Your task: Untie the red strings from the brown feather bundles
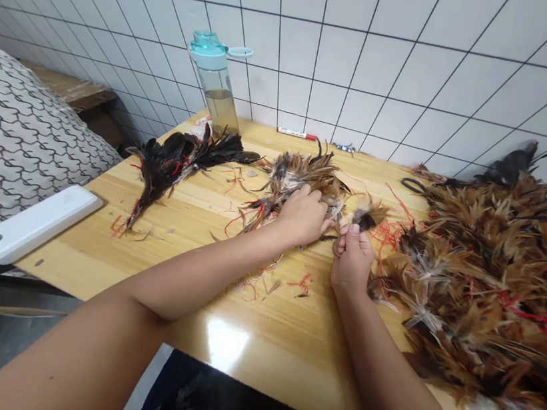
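My left hand (305, 216) rests, palm down, on a pile of brown feathers (303, 168) in the middle of the wooden table. Its fingers are bent into the feathers, and the tips are partly hidden. Close beside it, my right hand (353, 259) is closed with the thumb on top. A small bunch of feathers (370, 216), dark and light brown with fluffy bases, sticks up from its pinch. Red string scraps (386, 235) lie just right of that bunch.
Black feathers (163, 157) lie at the left, a big heap of brown feathers (490, 240) at the right. A water bottle (218, 87) and a red-and-white marker (296, 133) stand and lie near the tiled wall. A white power strip (34, 224) sits on the left edge.
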A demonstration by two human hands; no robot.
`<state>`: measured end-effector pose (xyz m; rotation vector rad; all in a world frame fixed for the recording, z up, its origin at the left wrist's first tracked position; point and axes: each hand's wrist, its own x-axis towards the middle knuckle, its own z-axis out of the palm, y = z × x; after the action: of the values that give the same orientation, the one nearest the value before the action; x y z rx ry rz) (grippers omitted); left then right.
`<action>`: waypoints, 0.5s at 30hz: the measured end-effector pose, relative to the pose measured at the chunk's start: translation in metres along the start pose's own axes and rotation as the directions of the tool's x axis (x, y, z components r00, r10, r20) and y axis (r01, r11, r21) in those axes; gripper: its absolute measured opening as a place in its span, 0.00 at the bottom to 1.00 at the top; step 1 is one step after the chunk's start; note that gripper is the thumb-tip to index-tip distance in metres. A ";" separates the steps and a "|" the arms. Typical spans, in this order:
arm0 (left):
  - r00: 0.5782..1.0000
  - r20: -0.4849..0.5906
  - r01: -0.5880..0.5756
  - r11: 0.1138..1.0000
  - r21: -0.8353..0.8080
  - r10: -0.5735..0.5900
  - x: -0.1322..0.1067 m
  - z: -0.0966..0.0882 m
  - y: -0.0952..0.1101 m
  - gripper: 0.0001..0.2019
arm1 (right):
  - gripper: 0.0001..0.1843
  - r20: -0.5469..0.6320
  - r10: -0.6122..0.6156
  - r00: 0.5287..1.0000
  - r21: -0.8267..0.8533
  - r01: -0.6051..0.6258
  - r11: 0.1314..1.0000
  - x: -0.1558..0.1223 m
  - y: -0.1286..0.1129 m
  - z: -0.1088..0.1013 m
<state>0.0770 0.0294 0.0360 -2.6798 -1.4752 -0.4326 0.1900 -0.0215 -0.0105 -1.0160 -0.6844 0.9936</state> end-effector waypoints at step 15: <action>0.997 0.001 -0.071 0.996 -0.055 0.071 -0.008 0.001 -0.009 0.11 | 0.20 0.001 -0.052 0.999 -0.157 0.051 0.986 -0.003 0.005 -0.003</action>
<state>0.0654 0.0279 0.0325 -2.7663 -1.3842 -0.4719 0.1895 -0.0247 -0.0163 -1.1313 -0.7920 0.9035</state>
